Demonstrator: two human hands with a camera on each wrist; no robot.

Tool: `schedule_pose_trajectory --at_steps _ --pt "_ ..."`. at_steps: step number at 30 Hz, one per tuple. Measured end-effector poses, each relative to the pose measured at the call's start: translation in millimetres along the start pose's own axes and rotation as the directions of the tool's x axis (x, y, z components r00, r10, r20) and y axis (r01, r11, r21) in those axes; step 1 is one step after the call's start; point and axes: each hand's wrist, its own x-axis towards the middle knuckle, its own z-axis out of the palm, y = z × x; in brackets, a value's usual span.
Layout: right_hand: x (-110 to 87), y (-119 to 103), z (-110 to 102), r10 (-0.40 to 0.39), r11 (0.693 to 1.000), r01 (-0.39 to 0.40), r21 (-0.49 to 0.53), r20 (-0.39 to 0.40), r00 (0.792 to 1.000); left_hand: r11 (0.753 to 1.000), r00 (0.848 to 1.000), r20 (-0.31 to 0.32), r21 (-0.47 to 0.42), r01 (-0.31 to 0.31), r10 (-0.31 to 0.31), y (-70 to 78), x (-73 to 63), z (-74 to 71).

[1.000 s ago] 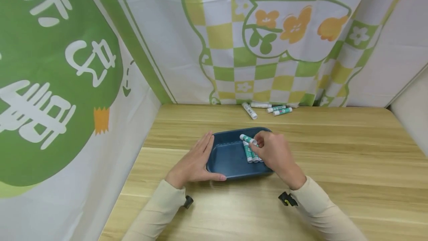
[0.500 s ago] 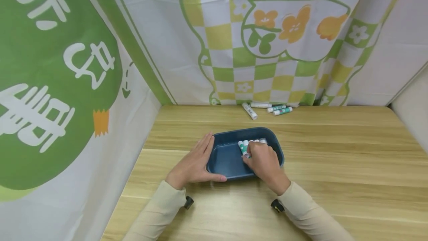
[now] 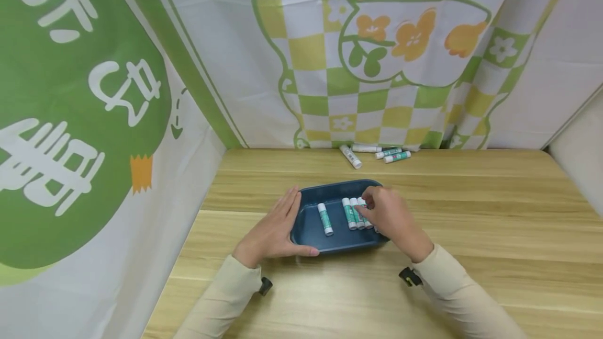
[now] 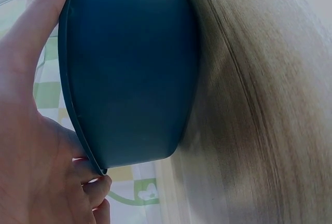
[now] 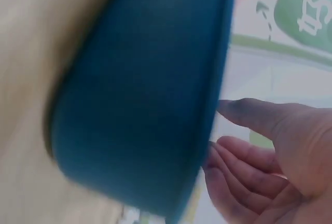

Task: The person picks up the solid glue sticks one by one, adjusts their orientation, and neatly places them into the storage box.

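Observation:
A dark blue tray (image 3: pixel 336 247) stands on the wooden table. My left hand (image 3: pixel 273 226) holds its left end, thumb along the front rim and fingers at the back left corner. One white and teal glue stick (image 3: pixel 325 219) lies alone in the tray's left half. Several more glue sticks (image 3: pixel 349 214) lie side by side in the right half, the rightmost partly hidden under my right hand (image 3: pixel 391 216). That hand hovers over the row, thumb and forefinger apart close to the sticks. In the right wrist view the tray wall (image 5: pixel 140 99) hides the fingertips.
Several loose glue sticks (image 3: pixel 350 156) lie at the table's (image 3: pixel 471 198) back edge, against the patterned curtain (image 3: pixel 339 88). A green and white printed cloth (image 3: pixel 141 198) hangs along the left side.
My right hand held a glue stick above the row, then lowered it into the tray. That stick now lies apart on the left, and the hand is back over the row. My left hand stayed put.

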Motion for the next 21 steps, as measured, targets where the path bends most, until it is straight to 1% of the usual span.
schedule_pose_trajectory --at_steps 3,6,10,14,17,21 --pt "7.9 15 -13 0.0 1.0 0.0 0.027 -0.001 1.0 1.0 1.0 0.003 -0.001 0.003 -0.003 -0.8 0.1 0.6" --pt "18.3 32 -28 0.001 1.0 -0.002 0.02 0.015 1.0 1.0 1.0 0.003 -0.002 0.005 -0.005 -1.1 0.2 0.7" --pt "34.7 61 -42 0.005 1.0 -0.006 0.006 0.04 0.999 1.0 1.0 -0.002 0.001 0.003 -0.003 -1.6 0.5 -0.3" --pt "49.0 96 -48 -0.009 1.0 0.01 -0.006 0.063 0.998 1.0 1.0 -0.007 0.001 -0.004 0.004 -1.5 -0.2 -1.4" --pt "56.6 119 -52 -0.004 1.0 0.005 -0.009 0.09 0.996 1.0 1.0 -0.006 0.001 -0.013 0.013 -1.8 -0.4 -0.7" --pt "63.1 141 -55 0.038 0.999 -0.036 -0.016 0.134 0.99 1.0 1.0 -0.003 -0.002 -0.02 0.02 -1.2 -1.0 0.1"
